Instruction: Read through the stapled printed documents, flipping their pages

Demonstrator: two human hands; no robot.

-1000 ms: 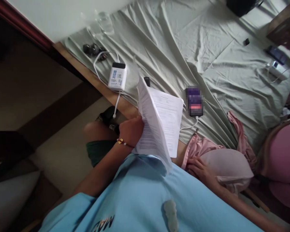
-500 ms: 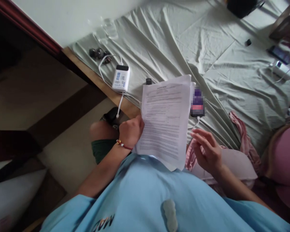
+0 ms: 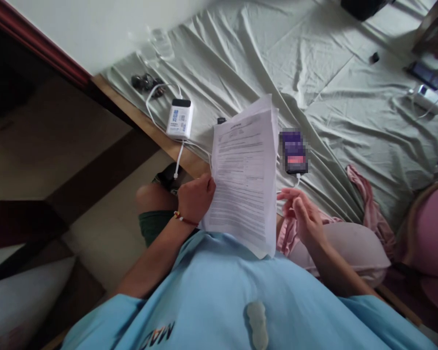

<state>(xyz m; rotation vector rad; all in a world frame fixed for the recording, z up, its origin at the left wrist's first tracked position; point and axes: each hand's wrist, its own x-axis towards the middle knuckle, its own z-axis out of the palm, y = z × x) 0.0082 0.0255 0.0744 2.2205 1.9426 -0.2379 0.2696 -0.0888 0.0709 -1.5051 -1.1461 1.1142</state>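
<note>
My left hand [image 3: 196, 197] is closed on the left edge of several printed paper sheets [image 3: 244, 175], held up in front of my blue shirt. The sheets stand tilted, their right edge curling, and the print is too small to read. Just off that right edge is my right hand [image 3: 302, 213], its fingers loosely bent and apart, holding nothing I can see; the fingertips come close to the paper. Beyond the right hand a phone [image 3: 295, 153] with a blurred screen lies on the cloth, a white cable [image 3: 298, 180] plugged into its lower end.
A white power bank [image 3: 180, 119] with cables lies near the wooden edge [image 3: 131, 114]. Behind it are dark round items [image 3: 146, 83] and a clear cup [image 3: 162, 44]. A green-grey cloth [image 3: 233, 63] covers the surface. Another phone [image 3: 423, 75] and a white device [image 3: 428, 98] sit far right.
The sheets' right edge has swung left and turned more edge-on, uncovering more of the phone. My right hand has moved left and slightly up. My left hand keeps its grip.
</note>
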